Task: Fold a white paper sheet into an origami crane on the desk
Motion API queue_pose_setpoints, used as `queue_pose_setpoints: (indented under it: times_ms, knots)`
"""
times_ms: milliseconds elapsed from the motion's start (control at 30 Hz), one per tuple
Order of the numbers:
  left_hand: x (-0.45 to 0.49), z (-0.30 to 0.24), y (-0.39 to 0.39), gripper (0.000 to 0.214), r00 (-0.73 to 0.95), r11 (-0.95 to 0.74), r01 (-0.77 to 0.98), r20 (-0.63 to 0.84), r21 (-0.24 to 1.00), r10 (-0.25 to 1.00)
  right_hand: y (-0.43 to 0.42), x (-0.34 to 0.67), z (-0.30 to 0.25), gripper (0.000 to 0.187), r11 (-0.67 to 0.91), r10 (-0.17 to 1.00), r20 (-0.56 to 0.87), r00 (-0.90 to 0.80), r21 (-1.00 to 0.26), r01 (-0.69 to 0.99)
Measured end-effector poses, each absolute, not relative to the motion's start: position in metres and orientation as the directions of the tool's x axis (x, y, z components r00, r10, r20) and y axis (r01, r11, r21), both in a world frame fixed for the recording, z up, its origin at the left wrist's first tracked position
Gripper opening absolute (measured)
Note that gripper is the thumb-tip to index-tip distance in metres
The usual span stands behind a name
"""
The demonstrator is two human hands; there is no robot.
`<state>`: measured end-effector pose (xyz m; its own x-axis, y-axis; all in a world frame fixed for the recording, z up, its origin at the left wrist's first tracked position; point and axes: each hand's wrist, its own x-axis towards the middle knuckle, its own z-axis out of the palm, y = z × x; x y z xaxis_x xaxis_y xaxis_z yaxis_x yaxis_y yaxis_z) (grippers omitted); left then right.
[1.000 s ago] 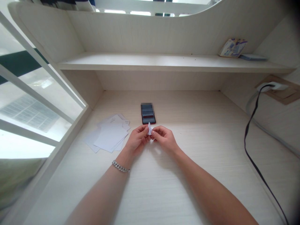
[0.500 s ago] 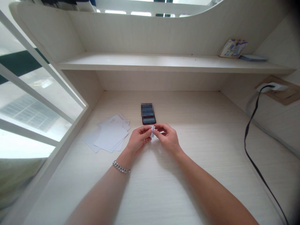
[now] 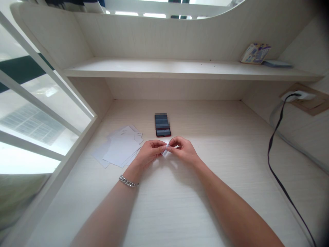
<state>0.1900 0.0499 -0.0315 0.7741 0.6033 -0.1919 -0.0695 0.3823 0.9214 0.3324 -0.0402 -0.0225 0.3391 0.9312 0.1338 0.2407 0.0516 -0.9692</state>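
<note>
Between my two hands is a small folded piece of white paper [image 3: 165, 151], tilted and partly covered by the fingers. My left hand [image 3: 150, 151], with a silver chain bracelet [image 3: 128, 181] on its wrist, pinches the paper from the left. From the other side my right hand [image 3: 183, 149] grips it between thumb and fingers. Just beyond the fingertips a dark phone [image 3: 163, 131] lies flat on the desk, its screen partly pixelated. Left of my left hand, several loose white sheets [image 3: 120, 147] overlap in a spread pile.
The pale wooden desk [image 3: 218, 123] runs back to a raised shelf [image 3: 154, 68]. On that shelf stands a printed packet [image 3: 255, 54] beside a flat bluish item [image 3: 277, 64]. A black cable [image 3: 269, 151] hangs from the right wall socket [image 3: 305, 97]. White rails [image 3: 72, 121] border the left side.
The folded paper has turned to a more slanted angle between my fingers. My left wrist has shifted slightly left, and both hands keep their pinch.
</note>
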Motion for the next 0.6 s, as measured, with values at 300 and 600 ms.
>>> queue_pose_setpoints:
  times_ms: [300,600]
  knots:
    - [0.1878,-0.0294,0.0521,0.025,0.792,0.345,-0.017,-0.198,0.938,0.577,-0.0421,0.3343,-0.0207,0.012,0.074,0.945,0.18,0.273,-0.931,0.358]
    - [0.1874,-0.0301,0.053,0.024,0.812,0.355,-0.03,-0.184,0.934,0.554,-0.0438,0.3333,-0.0224,0.004,0.181,0.913,0.344,0.218,-0.822,0.541]
